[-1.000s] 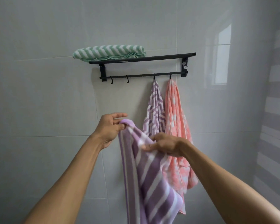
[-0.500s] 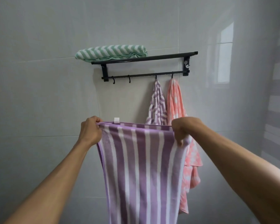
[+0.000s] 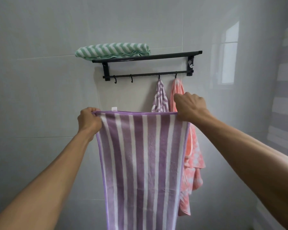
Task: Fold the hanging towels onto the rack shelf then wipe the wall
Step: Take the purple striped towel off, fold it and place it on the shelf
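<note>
Both hands, left hand [image 3: 88,119] and right hand [image 3: 189,107], pinch the plush purple-and-white striped towel [image 3: 143,163] taut by its top corners, fingers curled.

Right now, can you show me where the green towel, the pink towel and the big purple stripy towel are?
green towel [image 3: 112,50], head view, middle of its folded top on the shelf.
pink towel [image 3: 194,156], head view, the hanging cloth right of the striped one.
big purple stripy towel [image 3: 143,163], head view, middle of its spread front.
</note>
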{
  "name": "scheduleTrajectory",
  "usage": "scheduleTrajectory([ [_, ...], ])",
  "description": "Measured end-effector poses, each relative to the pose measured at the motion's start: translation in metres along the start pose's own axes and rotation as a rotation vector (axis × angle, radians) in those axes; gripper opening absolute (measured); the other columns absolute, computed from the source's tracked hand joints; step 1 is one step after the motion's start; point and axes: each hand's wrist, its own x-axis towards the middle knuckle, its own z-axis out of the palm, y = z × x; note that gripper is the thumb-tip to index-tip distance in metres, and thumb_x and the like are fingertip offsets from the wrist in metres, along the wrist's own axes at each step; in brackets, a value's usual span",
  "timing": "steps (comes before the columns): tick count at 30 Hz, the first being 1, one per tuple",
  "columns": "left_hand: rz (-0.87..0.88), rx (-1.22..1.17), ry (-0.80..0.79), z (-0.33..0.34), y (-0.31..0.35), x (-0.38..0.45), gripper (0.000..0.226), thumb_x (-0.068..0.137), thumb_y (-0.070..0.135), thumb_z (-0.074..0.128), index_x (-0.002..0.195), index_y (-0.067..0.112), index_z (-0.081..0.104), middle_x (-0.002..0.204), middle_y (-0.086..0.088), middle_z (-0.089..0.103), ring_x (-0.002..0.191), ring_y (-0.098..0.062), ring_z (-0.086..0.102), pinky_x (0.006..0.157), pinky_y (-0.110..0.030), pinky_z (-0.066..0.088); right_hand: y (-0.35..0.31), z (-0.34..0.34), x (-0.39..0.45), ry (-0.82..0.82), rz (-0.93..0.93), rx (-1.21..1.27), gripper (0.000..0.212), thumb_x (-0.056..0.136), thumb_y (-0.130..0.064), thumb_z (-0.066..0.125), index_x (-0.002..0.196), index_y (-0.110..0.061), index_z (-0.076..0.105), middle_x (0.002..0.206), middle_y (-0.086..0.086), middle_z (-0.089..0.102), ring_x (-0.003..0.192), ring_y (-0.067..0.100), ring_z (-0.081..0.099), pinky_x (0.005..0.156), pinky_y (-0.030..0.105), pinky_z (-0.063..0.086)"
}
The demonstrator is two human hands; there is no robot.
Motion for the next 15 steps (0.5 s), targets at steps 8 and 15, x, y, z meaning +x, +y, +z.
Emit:
scheduleTrajectory([
  [8, -0.004, 0.042, -0.066, 0.001, 0.002, 0.006, 0.034, 0.096, 0.005, 0.032, 0.113, 0.015, 0.06, 0.105, -0.006, 0.059, 0.089, -0.024, 0.056, 0.07, -0.031, 0.045, 0.018, 0.015, 0.015, -0.165, 0.067, 0.399, 0.024, 0.086, -0.015, 0.071, 0.073, -0.006, 0.053, 0.078, 0.009, 0.055, 0.078, 0.033, 0.056, 0.059, 0.036, 0.047],
  [15, 0.012, 0.005, -0.242, -0.003, -0.025, 0.017, 0.023, 0.09, 0.03, 0.045, 0.088, 0.014, 0.062, 0.09, -0.005, 0.063, 0.082, -0.027, 0.058, 0.074, -0.039, 0.048, 0.032, 0.034, 0.013, -0.159, 0.224, 0.823, 0.02, 0.089, -0.02, 0.076, 0.092, -0.001, 0.074, 0.09, 0.018, 0.069, 0.076, 0.031, 0.064, 0.076, 0.05, 0.062],
])
